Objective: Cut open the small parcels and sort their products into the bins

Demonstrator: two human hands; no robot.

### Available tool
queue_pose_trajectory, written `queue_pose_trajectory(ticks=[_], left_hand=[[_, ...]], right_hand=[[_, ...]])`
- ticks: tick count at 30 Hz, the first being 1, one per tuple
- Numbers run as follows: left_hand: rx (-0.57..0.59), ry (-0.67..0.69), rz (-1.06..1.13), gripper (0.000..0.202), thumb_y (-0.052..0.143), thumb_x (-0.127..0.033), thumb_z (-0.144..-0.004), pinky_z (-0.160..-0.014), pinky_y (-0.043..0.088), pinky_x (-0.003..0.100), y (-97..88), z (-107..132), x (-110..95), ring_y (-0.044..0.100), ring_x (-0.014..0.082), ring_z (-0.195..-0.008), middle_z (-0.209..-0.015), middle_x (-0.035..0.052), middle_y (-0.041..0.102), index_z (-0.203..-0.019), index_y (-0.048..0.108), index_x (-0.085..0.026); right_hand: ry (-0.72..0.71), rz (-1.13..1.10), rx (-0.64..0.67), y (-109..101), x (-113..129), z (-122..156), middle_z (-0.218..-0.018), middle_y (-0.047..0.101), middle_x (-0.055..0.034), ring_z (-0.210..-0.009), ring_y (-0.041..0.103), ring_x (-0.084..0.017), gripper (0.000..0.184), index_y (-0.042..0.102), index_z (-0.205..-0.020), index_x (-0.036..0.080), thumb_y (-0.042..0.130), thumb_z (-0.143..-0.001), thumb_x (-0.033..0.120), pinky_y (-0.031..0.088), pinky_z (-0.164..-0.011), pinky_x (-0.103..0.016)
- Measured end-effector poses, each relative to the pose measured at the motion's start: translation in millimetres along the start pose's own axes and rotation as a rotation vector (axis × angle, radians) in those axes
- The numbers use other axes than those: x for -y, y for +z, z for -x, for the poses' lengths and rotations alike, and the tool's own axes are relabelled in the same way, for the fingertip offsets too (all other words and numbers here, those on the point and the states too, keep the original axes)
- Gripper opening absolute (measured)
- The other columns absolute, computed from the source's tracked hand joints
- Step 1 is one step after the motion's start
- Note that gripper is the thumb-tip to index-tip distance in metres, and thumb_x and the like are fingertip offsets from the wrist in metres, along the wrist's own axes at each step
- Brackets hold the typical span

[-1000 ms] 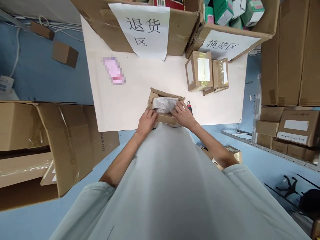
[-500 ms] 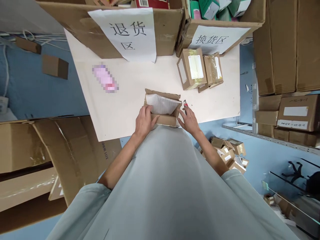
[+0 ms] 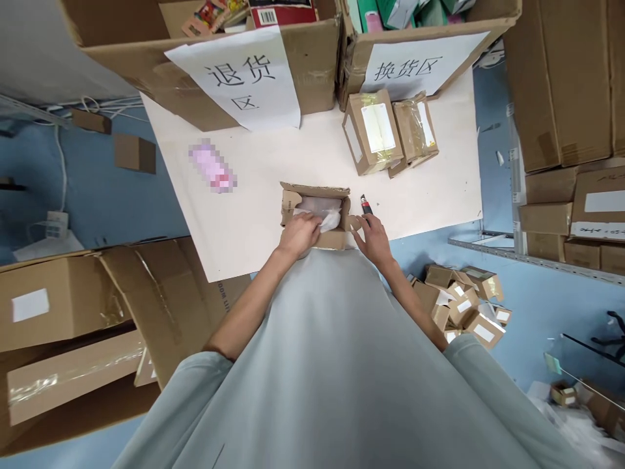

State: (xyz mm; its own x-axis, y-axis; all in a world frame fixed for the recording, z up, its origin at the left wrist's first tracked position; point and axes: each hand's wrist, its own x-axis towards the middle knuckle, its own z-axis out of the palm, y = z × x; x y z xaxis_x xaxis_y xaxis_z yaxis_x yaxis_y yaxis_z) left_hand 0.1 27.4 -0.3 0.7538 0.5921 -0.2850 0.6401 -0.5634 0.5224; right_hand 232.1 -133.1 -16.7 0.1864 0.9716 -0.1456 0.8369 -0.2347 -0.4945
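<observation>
A small open cardboard box sits at the table's near edge, against the grey shirt. Bunched white wrapping sheet lies inside it. My left hand reaches over the box's left side, its fingers closed on the sheet. At the right side, my right hand holds the box by its side flap with thumb and fingertips. A red and black utility knife rests on the table just beyond the right fingers. Whatever the sheet covers is hidden.
Two taped cardboard parcels stand farther back on the white table. Behind them are two large labelled cartons with goods inside. A pixelated pink item lies at left. Loose boxes are piled on the floor at right.
My left hand has moved from the box's left edge into its opening and taken hold of the white sheet, which is now crumpled. The right hand stays at the right side.
</observation>
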Motion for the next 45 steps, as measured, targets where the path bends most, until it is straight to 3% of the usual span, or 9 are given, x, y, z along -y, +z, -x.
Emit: queue_pose_trajectory(ticks=[4, 8, 17, 22, 26, 31, 38, 41, 45], left_hand=[[-0.062, -0.081, 0.137, 0.033, 0.053, -0.029, -0.106, -0.091, 0.061, 0.048, -11.5, 29.5, 8.3, 0.077, 0.0357, -0.107, -0.116, 0.0144, 0.081, -0.118, 0.083, -0.022], [-0.251, -0.158, 0.356, 0.029, 0.057, -0.037, -0.106, -0.086, 0.061, 0.039, -32.3, 46.8, 13.0, 0.076, 0.026, -0.095, -0.116, 0.0091, 0.083, -0.116, 0.081, -0.024], [-0.57, -0.24, 0.669, 0.042, 0.074, -0.064, -0.103, -0.085, 0.062, 0.032, -93.2, 50.1, 0.6, 0.075, 0.0206, -0.094, -0.109, 0.0076, 0.083, -0.109, 0.079, -0.022], [-0.582, -0.182, 0.679, 0.041, 0.074, -0.063, -0.105, -0.085, 0.063, 0.032, -107.9, 40.6, -15.6, 0.075, 0.0201, -0.095, -0.11, 0.0059, 0.081, -0.11, 0.077, -0.023], [-0.56, -0.127, 0.701, 0.039, 0.074, -0.062, -0.106, -0.086, 0.064, 0.033, -116.2, 33.4, -29.7, 0.076, 0.021, -0.097, -0.111, 0.0061, 0.081, -0.109, 0.077, -0.023], [-0.637, -0.062, 0.673, 0.032, 0.07, -0.056, -0.11, -0.088, 0.066, 0.035, -133.8, 31.3, -40.2, 0.076, 0.0215, -0.101, -0.11, 0.0046, 0.079, -0.114, 0.077, -0.025], [-0.644, -0.019, 0.502, 0.025, 0.08, -0.041, -0.1, -0.113, 0.064, 0.05, -148.3, 34.2, -37.4, 0.07, 0.0327, -0.137, -0.137, 0.0075, 0.073, -0.121, 0.079, -0.027], [-0.644, -0.011, 0.609, 0.022, 0.081, -0.041, -0.098, -0.1, 0.067, 0.042, -143.1, 30.5, -40.0, 0.078, 0.0278, -0.115, -0.118, 0.0063, 0.079, -0.111, 0.079, -0.023], [-0.818, -0.047, 0.758, 0.029, 0.088, -0.045, -0.091, -0.087, 0.067, 0.034, -148.3, 21.2, -43.5, 0.079, 0.0219, -0.095, -0.093, 0.0016, 0.08, -0.098, 0.076, -0.02]], right_hand=[[0.014, -0.038, -0.012, 8.1, 8.4, -4.0, -0.151, 0.068, -0.0234, -0.142, 0.065, -0.04, 0.049, 0.065, -0.158, 0.019, 0.048, -0.118, 0.042, 0.055, -0.124, -0.063], [0.051, -0.05, -0.001, 12.6, 12.1, -9.8, -0.15, 0.069, -0.024, -0.141, 0.066, -0.039, 0.049, 0.066, -0.156, 0.016, 0.047, -0.118, 0.04, 0.056, -0.124, -0.059], [0.06, -0.143, -0.004, 1.7, 9.6, -25.6, -0.152, 0.069, -0.0258, -0.147, 0.063, -0.041, 0.055, 0.06, -0.163, 0.016, 0.048, -0.114, 0.039, 0.052, -0.128, -0.067], [0.011, -0.182, -0.069, -18.1, 37.2, -40.6, -0.153, 0.069, -0.0208, -0.147, 0.062, -0.04, 0.061, 0.054, -0.17, 0.022, 0.053, -0.115, 0.049, 0.05, -0.13, -0.064], [-0.053, -0.342, 0.066, -31.3, 73.1, -67.4, -0.121, 0.08, -0.0102, -0.109, 0.075, -0.032, 0.072, 0.048, -0.175, 0.026, 0.068, -0.111, 0.053, 0.065, -0.104, -0.049], [-0.209, -0.496, 0.103, -53.3, 111.5, -100.1, -0.111, 0.08, -0.0065, -0.096, 0.074, -0.025, 0.027, 0.081, -0.123, 0.023, 0.06, -0.112, 0.036, 0.061, -0.093, -0.037], [-0.244, -0.827, 0.05, -109.9, 149.3, -110.6, -0.104, 0.073, -0.002, -0.095, 0.071, -0.019, 0.029, 0.075, -0.102, 0.024, 0.064, -0.111, 0.05, 0.06, -0.082, -0.03], [-0.294, -0.871, 0.013, -134.3, 165.1, -112.2, -0.107, 0.072, -0.0024, -0.102, 0.072, -0.021, 0.038, 0.076, -0.106, 0.025, 0.062, -0.112, 0.06, 0.063, -0.088, -0.033], [-0.356, -0.85, -0.126, -156.4, 172.3, -115.6, -0.128, 0.075, -0.0056, -0.124, 0.072, -0.025, 0.041, 0.075, -0.132, 0.03, 0.068, -0.111, 0.064, 0.063, -0.1, -0.038]])
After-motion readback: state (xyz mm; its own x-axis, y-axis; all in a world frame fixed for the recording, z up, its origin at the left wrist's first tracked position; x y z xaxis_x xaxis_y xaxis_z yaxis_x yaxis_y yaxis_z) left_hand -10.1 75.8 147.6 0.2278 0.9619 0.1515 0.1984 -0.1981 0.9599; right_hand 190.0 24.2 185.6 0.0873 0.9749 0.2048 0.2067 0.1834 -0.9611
